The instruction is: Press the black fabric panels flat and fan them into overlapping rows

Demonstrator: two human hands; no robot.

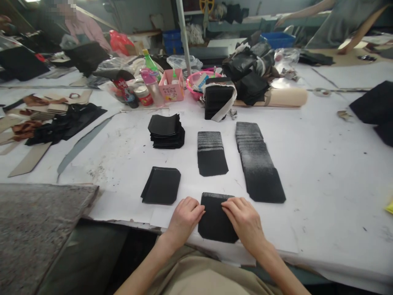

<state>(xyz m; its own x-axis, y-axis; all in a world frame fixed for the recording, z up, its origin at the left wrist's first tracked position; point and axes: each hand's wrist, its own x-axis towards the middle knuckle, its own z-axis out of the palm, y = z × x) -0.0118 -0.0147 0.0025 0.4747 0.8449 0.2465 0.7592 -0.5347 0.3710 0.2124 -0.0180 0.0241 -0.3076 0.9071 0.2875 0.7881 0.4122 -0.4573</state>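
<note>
A black panel (216, 221) with cut corners and a greyish top strip lies at the table's front edge, between my hands. My left hand (186, 215) pinches its left edge, fingers pressed together. My right hand (245, 217) is closed too, its fingertips on the panel's upper right part. Farther left lies a small stack of black panels (162, 186), with a taller stack (166, 131) behind it. Ahead, overlapping black panels (212, 162) form a row with grey edges showing. A longer overlapping row (260, 164) stretches away on the right.
Behind stand a pink box (171, 86), a spray can (125, 92), a pink basin (196, 84) and a beige roll (288, 98). Material scraps (46, 119) lie at left. A grey speckled board (39, 229) is at near left. Two other people work across the table.
</note>
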